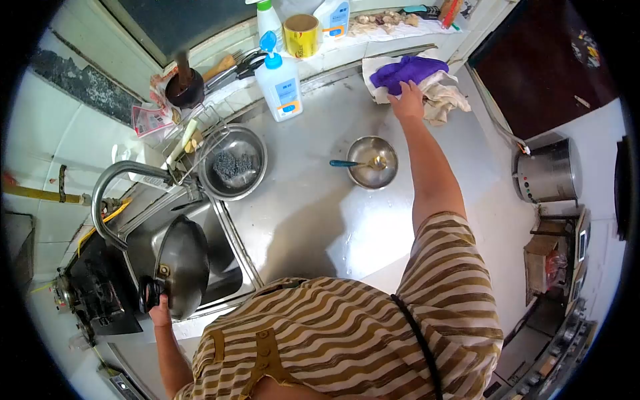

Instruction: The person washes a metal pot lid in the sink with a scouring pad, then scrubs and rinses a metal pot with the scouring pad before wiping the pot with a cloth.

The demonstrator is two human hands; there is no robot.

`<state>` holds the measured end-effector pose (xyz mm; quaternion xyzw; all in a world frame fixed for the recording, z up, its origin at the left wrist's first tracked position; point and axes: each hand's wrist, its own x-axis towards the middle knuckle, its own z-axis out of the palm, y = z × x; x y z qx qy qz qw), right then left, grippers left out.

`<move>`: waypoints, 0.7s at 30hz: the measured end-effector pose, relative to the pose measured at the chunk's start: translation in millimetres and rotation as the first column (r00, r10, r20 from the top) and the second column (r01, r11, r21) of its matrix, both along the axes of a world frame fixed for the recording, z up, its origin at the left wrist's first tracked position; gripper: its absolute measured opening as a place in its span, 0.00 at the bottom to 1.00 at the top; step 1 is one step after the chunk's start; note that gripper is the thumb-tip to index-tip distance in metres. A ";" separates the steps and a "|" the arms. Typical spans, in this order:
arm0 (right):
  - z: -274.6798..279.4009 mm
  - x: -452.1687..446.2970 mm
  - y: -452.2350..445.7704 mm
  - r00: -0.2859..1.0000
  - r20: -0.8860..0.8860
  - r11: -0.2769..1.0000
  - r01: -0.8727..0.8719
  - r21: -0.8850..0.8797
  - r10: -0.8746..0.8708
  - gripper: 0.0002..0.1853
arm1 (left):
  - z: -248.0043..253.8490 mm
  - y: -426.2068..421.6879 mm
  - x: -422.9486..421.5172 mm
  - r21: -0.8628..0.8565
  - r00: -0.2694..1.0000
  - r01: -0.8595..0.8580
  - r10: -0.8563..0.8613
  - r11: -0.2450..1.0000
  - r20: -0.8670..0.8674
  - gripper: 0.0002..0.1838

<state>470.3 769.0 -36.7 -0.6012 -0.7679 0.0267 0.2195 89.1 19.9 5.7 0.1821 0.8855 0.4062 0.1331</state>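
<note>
At the lower left, my left hand (159, 312) is closed on the black handle of a dark metal pan (188, 263), which is tilted over the sink (230, 283). My right hand (406, 101) reaches to the back right and touches a purple cloth (417, 71) with its fingers; whether they grip it is hard to make out. Beige cloths (443, 100) lie under and beside the purple one. A small metal bowl (383, 177) with a teal-handled spoon (345, 163) in it stands on the steel counter, nearer to me than the cloths.
A curved faucet (107, 180) arches over the sink. Beside it is a metal basin (257, 180) holding a steel scourer (232, 165). A pump bottle (280, 90) stands at the counter's back, below a ledge with a tape roll (301, 37) and more bottles.
</note>
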 end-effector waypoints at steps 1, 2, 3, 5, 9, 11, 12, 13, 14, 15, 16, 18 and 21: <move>-1.4 -3.3 7.9 1.000 -0.004 1.000 -0.007 -0.006 0.007 0.27 | 3.6 7.3 4.1 0.046 0.999 0.044 -0.044 0.998 0.000 0.42; -2.0 -6.4 14.0 0.998 0.062 0.999 -0.013 -0.030 0.015 0.28 | 7.3 14.9 8.4 0.093 0.996 0.089 -0.089 0.992 0.000 0.42; -2.3 -10.7 20.0 0.991 0.128 0.999 -0.021 -0.051 0.027 0.29 | 10.4 22.7 13.1 0.091 0.997 0.078 -0.078 0.993 -0.003 0.42; -10.6 -11.1 35.6 0.985 0.168 0.999 -0.044 0.017 0.041 0.22 | 27.6 49.2 29.6 -0.077 0.992 0.119 -0.114 0.990 0.062 0.39; -27.9 0.2 67.2 0.922 0.367 0.991 -0.093 -0.092 0.121 0.15 | 15.3 31.9 21.2 -0.408 0.993 0.115 -0.109 0.906 0.040 0.38; -19.1 5.2 63.7 0.987 0.155 0.998 -0.026 -0.059 0.035 0.15 | 21.8 43.3 30.7 -0.423 0.998 0.058 -0.049 0.904 0.032 0.40; -10.4 6.6 61.6 0.999 0.037 0.995 -0.020 -0.093 0.024 0.16 | 20.8 49.4 31.7 -0.250 0.995 0.099 -0.099 0.963 0.013 0.40; -5.7 5.2 65.2 0.999 0.037 0.995 -0.028 -0.091 0.031 0.16 | 19.5 52.0 33.5 -0.066 0.990 0.140 -0.142 0.988 -0.018 0.41; -2.7 6.8 73.5 0.981 -0.186 0.999 0.053 0.003 -0.051 0.16 | 10.8 42.3 26.7 -0.025 0.985 0.162 -0.163 0.986 -0.049 0.41; 1.7 9.3 82.3 0.908 -0.405 0.986 0.151 0.076 -0.108 0.16 | 2.2 33.1 18.2 -0.024 0.986 0.157 -0.158 0.987 -0.047 0.41; 6.6 11.4 94.3 0.837 -0.536 0.964 0.219 0.151 -0.107 0.15 | -4.5 24.1 9.7 0.018 0.991 0.130 -0.130 0.991 -0.029 0.42; 20.7 27.5 140.8 0.633 -0.768 0.950 0.286 0.123 -0.091 0.15 | -0.4 27.3 10.7 0.104 0.999 0.038 -0.040 0.994 0.023 0.40; 109.3 24.5 112.8 0.191 -0.973 0.990 0.082 -0.117 -0.131 0.14 | -34.5 -6.8 -23.6 0.022 0.970 0.042 -0.035 0.999 -0.240 0.35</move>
